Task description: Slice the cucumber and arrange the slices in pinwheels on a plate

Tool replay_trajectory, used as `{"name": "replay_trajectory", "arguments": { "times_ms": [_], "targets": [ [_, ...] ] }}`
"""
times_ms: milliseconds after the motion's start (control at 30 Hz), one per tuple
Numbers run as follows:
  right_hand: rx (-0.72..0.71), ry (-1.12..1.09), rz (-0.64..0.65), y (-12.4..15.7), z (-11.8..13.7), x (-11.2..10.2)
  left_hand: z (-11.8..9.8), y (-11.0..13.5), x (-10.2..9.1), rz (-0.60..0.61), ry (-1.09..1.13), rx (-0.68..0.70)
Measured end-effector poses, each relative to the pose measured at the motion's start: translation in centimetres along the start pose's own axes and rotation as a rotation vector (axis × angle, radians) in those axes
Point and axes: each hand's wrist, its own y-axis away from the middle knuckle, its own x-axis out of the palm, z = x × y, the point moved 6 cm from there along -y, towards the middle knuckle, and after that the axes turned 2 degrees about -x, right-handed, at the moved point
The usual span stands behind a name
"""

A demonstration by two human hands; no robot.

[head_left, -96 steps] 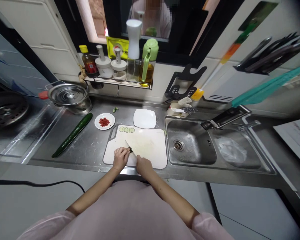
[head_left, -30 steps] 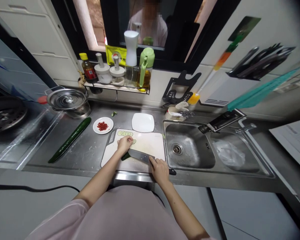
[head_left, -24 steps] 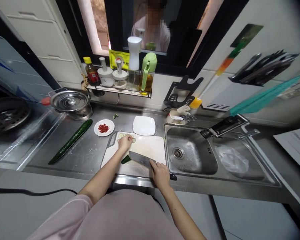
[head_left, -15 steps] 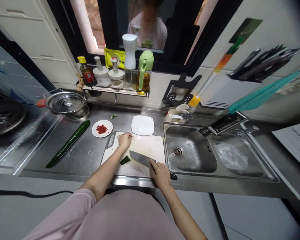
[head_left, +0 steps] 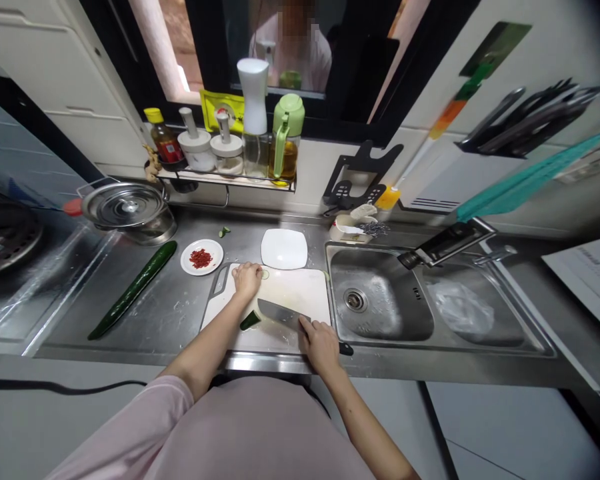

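Stub of dark-green cucumber (head_left: 251, 321) lies on the white rectangular cutting board (head_left: 300, 293), nearer your body than your left hand (head_left: 247, 280). Probably firm, light, slick-skinned: hold it by the sides, fingertips tucked. Your left fingers curl downward; cannot tell whether they pinch anything. Thin, round, pale-green slice (head_left: 265, 274) sits just right of them; likely floppy, take its rim. Your right hand (head_left: 321, 343) grips the black-handled steel knife (head_left: 283, 315).
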Motion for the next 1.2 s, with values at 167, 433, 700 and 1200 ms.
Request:
{"name": "replay_trajectory", "arguments": {
  "times_ms": [167, 433, 700, 1200],
  "targets": [
    [-0.003, -0.006, 0.005, -0.2, 0.1, 0.2, 0.1, 1.2, -0.9, -0.047, 0.113, -0.058],
    [-0.005, -0.038, 0.034, -0.8, 0.5, 0.4, 0.6, 5.8, -2.2, -0.120, 0.303, -0.068],
    [0.005, -0.053, 0.040, -0.9, 0.8, 0.2, 1.8, 10.9, -2.8, -0.177, 0.329, 0.001],
    [0.047, -0.066, 0.039, -0.6, 0.9, -0.1, 5.8, 15.9, -1.2, -0.170, 0.291, 0.061]
  ]
}}
